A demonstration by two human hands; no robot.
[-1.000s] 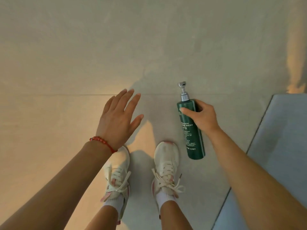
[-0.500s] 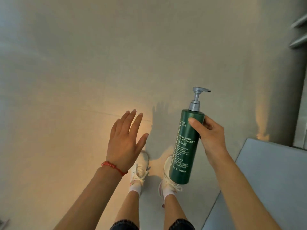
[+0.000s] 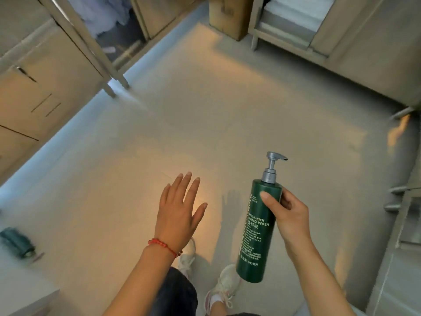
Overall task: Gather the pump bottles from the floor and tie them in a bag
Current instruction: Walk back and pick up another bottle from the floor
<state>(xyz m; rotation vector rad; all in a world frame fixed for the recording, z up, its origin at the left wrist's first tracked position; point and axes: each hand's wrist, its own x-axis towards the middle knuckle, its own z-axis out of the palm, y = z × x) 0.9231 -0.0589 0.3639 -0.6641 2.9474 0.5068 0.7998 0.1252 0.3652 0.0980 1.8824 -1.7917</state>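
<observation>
In the head view, the right hand [image 3: 288,216] is grasping the green pump bottle [image 3: 257,231] around its upper body, holding it nearly upright above the floor [image 3: 205,124], while the left hand [image 3: 178,213] is hanging flat with fingers spread, carrying nothing. The bottle is looking rigid, smooth and possibly slippery, so gripping the body rather than the thin grey pump seems safest. A blurred dark object [image 3: 17,241], perhaps another bottle, is lying on the floor far left, and nothing is standing in the way; no bag is showing.
</observation>
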